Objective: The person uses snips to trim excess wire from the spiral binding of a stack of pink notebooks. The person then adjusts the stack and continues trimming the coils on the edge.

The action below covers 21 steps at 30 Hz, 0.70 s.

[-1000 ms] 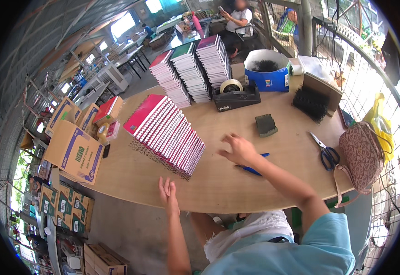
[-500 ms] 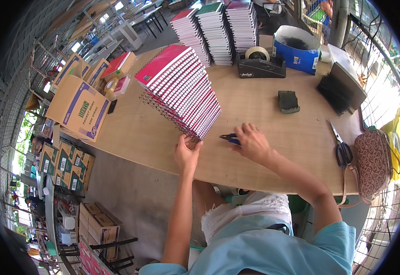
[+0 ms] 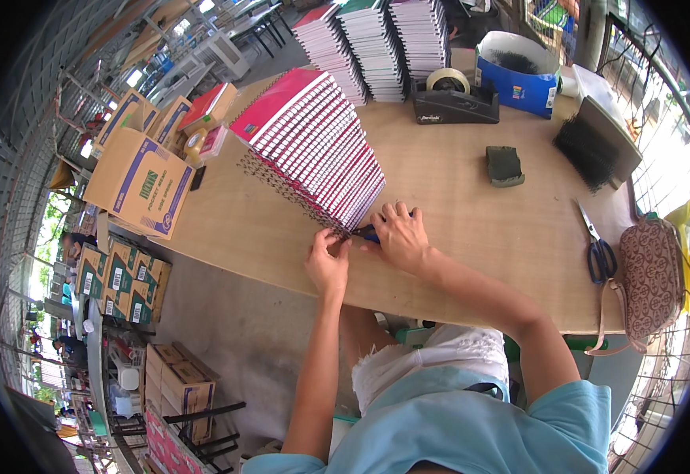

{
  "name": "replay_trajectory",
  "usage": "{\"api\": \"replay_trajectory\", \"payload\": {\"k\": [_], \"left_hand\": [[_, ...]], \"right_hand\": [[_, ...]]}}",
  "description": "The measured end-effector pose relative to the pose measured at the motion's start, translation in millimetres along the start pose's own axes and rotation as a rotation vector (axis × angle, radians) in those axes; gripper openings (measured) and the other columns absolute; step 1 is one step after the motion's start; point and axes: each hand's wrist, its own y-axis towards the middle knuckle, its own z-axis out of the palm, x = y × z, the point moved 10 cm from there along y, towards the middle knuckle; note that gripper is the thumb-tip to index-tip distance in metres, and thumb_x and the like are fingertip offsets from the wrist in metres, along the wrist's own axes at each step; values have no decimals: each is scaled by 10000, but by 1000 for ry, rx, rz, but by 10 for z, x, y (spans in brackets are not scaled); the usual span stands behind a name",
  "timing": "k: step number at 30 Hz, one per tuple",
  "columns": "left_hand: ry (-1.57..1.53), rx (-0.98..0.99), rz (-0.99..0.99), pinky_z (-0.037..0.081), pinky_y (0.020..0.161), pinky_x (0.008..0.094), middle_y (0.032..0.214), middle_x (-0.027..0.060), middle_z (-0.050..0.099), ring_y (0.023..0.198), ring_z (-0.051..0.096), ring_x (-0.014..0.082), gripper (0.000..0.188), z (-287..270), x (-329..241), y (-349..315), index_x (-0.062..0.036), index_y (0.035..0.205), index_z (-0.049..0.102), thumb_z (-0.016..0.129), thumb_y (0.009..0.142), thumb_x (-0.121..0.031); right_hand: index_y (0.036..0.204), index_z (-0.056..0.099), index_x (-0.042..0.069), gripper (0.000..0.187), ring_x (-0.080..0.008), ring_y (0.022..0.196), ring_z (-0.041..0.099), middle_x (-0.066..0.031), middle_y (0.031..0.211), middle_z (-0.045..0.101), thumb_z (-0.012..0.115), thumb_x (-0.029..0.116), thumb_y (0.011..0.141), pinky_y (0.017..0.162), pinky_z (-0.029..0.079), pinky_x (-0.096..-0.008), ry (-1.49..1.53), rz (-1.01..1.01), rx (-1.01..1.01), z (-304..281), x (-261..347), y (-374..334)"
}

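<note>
A tall leaning stack of spiral notebooks (image 3: 325, 150) with pink-red covers stands on the table before me, wire coils along its side. At the stack's bottom near corner, my left hand (image 3: 329, 262) pinches the lowest notebook's coil end between thumb and fingers. My right hand (image 3: 400, 237) is wrapped round small blue-handled pliers (image 3: 369, 234). Their dark jaws meet that same corner, close to my left fingertips. Exactly what the jaws touch is too small to tell.
Further stacks of notebooks (image 3: 365, 59), a tape dispenser (image 3: 457, 104) and a blue box of coils (image 3: 517, 87) line the far side. A dark green block (image 3: 505, 167), scissors (image 3: 597, 245) and a patterned pouch (image 3: 650, 272) lie to the right. Cardboard boxes (image 3: 135, 186) stand left.
My right hand has moved left with the pliers, bringing their jaws from the bare tabletop to the stack's bottom corner. My left hand stays at that corner. The whole view has shifted slightly.
</note>
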Motion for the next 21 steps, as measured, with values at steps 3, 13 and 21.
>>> {"api": "replay_trajectory", "payload": {"k": [3,13,21], "left_hand": [[45,-8,13,519,783,411,923,75,729,904,667,268,423,-13,-26,-13,-65,1099,624,827,743,-170],[79,10,26,520,770,421,927,63,731,886,664,273,402,4,-35,8,-76,1099,621,811,761,-179],[79,-28,88,527,755,408,928,66,735,859,672,256,347,-19,-73,-14,-76,1070,643,797,768,-151]], "right_hand": [[1077,626,75,561,-332,1101,556,-142,1121,591,729,540,780,827,467,-546,10,-3,-10,-27,10,-2],[955,658,47,562,-300,860,673,-139,890,680,698,584,793,656,536,-469,51,-52,123,156,-42,139],[1031,638,50,539,-302,986,631,-119,1031,630,708,537,811,757,496,-529,57,18,31,-21,-114,1]]}}
